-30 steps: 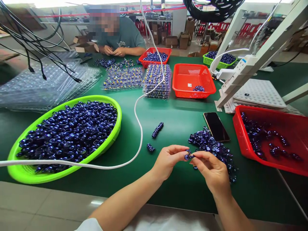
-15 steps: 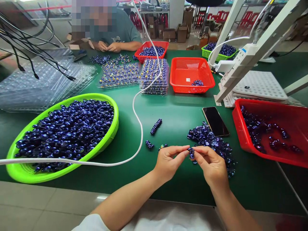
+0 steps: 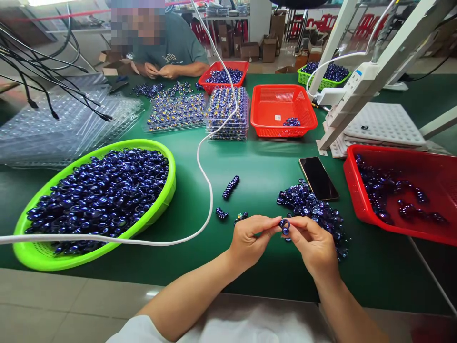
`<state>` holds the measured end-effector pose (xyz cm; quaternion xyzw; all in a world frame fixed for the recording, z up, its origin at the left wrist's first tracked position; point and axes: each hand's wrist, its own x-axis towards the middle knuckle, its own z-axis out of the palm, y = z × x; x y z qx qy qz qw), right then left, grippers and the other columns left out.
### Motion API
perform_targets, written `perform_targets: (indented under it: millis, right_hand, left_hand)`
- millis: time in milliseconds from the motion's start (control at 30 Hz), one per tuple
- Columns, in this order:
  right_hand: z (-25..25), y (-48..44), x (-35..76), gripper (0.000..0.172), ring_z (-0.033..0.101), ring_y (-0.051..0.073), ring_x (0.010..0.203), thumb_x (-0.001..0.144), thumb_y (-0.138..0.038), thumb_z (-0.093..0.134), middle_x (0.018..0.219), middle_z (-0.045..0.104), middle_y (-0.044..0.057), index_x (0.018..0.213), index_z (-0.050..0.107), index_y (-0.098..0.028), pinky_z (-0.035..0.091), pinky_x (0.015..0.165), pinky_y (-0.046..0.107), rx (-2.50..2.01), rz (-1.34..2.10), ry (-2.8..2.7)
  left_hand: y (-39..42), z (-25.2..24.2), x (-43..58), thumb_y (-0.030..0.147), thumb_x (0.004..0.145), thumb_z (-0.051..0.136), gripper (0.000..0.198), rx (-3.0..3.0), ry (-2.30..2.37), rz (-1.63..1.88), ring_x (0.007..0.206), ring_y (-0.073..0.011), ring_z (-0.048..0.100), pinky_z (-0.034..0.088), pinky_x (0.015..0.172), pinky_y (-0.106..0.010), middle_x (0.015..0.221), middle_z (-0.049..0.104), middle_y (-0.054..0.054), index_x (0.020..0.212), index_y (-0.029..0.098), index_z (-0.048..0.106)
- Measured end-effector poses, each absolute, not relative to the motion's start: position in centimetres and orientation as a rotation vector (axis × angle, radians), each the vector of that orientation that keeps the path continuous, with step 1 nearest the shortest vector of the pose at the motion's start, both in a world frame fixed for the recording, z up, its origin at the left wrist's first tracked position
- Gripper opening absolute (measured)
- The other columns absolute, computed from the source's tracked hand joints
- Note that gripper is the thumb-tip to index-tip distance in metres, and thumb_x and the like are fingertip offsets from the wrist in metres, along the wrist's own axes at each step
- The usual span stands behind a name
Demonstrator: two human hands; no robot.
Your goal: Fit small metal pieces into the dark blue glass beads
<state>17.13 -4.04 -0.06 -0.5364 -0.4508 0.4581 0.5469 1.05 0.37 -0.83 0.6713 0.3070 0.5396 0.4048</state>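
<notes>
Between my fingertips is a small shiny dark-blue ring (image 3: 284, 226), its round opening partly turned toward me. My left hand (image 3: 250, 239) pinches it from the left, and my right hand (image 3: 316, 245) pinches it from the right. Just beyond my right hand lies a loose pile of shiny blue pieces (image 3: 310, 205). Near my left hand are a small cluster with a yellowish glint (image 3: 241, 217), a short row of blue rings (image 3: 222, 214) and a longer row of rings (image 3: 231, 187), all on the green table (image 3: 189, 190).
A green basket of blue rings (image 3: 167, 190) stands left, crossed by a white cable (image 3: 205, 176). A phone (image 3: 319, 178) lies beside the pile. At right is a red tray (image 3: 357, 202); farther back are a red basket (image 3: 262, 128), filled clear trays (image 3: 228, 112) and a seated person (image 3: 183, 45).
The ring between my fingers has turned so that its opening shows more. Both hands stay nearly in place, and the whole view has shifted very slightly.
</notes>
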Motion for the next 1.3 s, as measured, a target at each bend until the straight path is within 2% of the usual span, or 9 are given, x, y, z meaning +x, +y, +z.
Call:
perform_targets:
  millis: [267, 400, 500, 667, 900, 1067, 1167, 1300]
  right_hand:
    - [-0.1, -3.3, 18.3, 0.013, 0.068, 0.011, 0.064, 0.078, -0.028, 0.079, 0.075, 0.072, -0.001, 0.089, 0.075, -0.024, 0.058, 0.061, 0.022, -1.106, 1.43, -0.908]
    - [0.1, -3.5, 17.9, 0.024, 0.067, 0.011, 0.066, 0.081, -0.031, 0.077, 0.083, 0.071, 0.0, 0.104, 0.073, -0.027, 0.058, 0.063, 0.023, -1.134, 1.409, -0.944]
    - [0.4, -3.7, 17.7, 0.022, 0.065, 0.011, 0.069, 0.085, -0.033, 0.072, 0.088, 0.071, 0.002, 0.105, 0.074, -0.026, 0.057, 0.064, 0.022, -1.171, 1.358, -1.045]
    - [1.0, -3.9, 17.5, 0.021, 0.065, 0.014, 0.074, 0.088, -0.033, 0.068, 0.089, 0.068, 0.003, 0.108, 0.073, -0.027, 0.058, 0.064, 0.024, -1.148, 1.278, -1.174]
    - [0.5, -3.9, 17.3, 0.02, 0.062, 0.013, 0.069, 0.091, -0.027, 0.062, 0.086, 0.061, 0.002, 0.108, 0.073, -0.026, 0.058, 0.057, 0.025, -1.146, 1.174, -1.258]
    - [0.5, -3.9, 17.9, 0.02, 0.064, 0.013, 0.073, 0.093, -0.023, 0.06, 0.092, 0.066, 0.003, 0.108, 0.072, -0.025, 0.058, 0.062, 0.026, -1.295, 0.936, -1.457]
    - [0.4, -3.7, 18.2, 0.021, 0.068, 0.015, 0.079, 0.091, -0.017, 0.06, 0.098, 0.07, 0.005, 0.108, 0.069, -0.024, 0.059, 0.067, 0.028, -1.34, 0.615, -1.632]
    - [-0.3, -3.5, 18.1, 0.029, 0.07, 0.02, 0.09, 0.088, -0.01, 0.06, 0.099, 0.073, 0.006, 0.113, 0.065, -0.023, 0.059, 0.08, 0.034, -1.3, 0.225, -1.834]
  left_hand:
    - [0.6, -0.1, 0.8, 0.005, 0.084, 0.068, 0.041, 1.901, 0.559, 1.437, 0.082, -0.0155, 0.075, 0.06, 0.073, -0.026, 0.089, 0.079, -0.005, 0.12, 0.025, 0.068]
    - [0.5, 0.3, 0.9, 0.012, 0.084, 0.071, 0.026, 1.875, 0.638, 1.411, 0.076, -0.0153, 0.073, 0.058, 0.071, -0.026, 0.083, 0.078, -0.005, 0.108, 0.022, 0.072]
    - [0.5, 0.5, 0.9, 0.013, 0.085, 0.069, 0.017, 1.839, 0.675, 1.369, 0.072, -0.0148, 0.071, 0.057, 0.071, -0.026, 0.078, 0.077, -0.005, 0.101, 0.019, 0.072]
    - [0.2, 0.9, 0.8, 0.012, 0.087, 0.065, 0.015, 1.847, 0.699, 1.329, 0.077, -0.0158, 0.07, 0.057, 0.073, -0.028, 0.082, 0.076, -0.007, 0.099, 0.017, 0.071]
    - [0.0, 0.6, 1.0, 0.014, 0.089, 0.062, 0.013, 1.849, 0.738, 1.288, 0.076, -0.0156, 0.07, 0.057, 0.072, -0.028, 0.082, 0.076, -0.007, 0.098, 0.017, 0.071]
    - [0.3, 0.5, 0.7, 0.018, 0.092, 0.059, 0.015, 1.836, 0.876, 1.09, 0.079, -0.0157, 0.072, 0.056, 0.072, -0.026, 0.09, 0.078, -0.008, 0.1, 0.017, 0.072]
    - [0.5, 0.6, 0.4, 0.022, 0.091, 0.062, 0.017, 1.865, 0.966, 1.018, 0.086, -0.0179, 0.073, 0.056, 0.077, -0.027, 0.095, 0.078, -0.008, 0.103, 0.017, 0.071]
    - [0.3, 0.6, 0.6, 0.026, 0.085, 0.069, 0.017, 1.881, 0.969, 1.022, 0.081, -0.0191, 0.071, 0.056, 0.076, -0.029, 0.089, 0.077, -0.008, 0.097, 0.015, 0.072]
